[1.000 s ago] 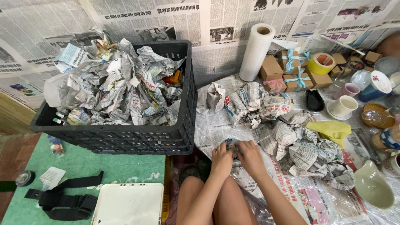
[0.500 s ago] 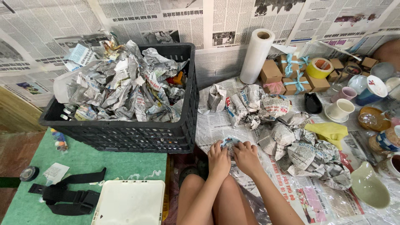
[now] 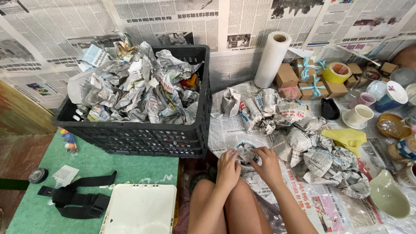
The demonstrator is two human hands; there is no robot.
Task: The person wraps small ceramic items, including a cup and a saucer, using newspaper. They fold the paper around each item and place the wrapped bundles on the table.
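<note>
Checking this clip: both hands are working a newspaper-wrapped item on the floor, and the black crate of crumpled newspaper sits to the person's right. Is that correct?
Not quite. In the head view the black crate of crumpled newspaper sits to the person's left, not right. The rest holds: the left hand and right hand are both on the newspaper-wrapped item on the paper-covered floor.

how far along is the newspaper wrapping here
Done, it seems: the black crate is heaped with crumpled newspaper bundles, and more wrapped bundles lie on the floor. In hand: left hand and right hand fold newspaper around a small round piece. Left: bare cups and a green bowl at right.
</note>
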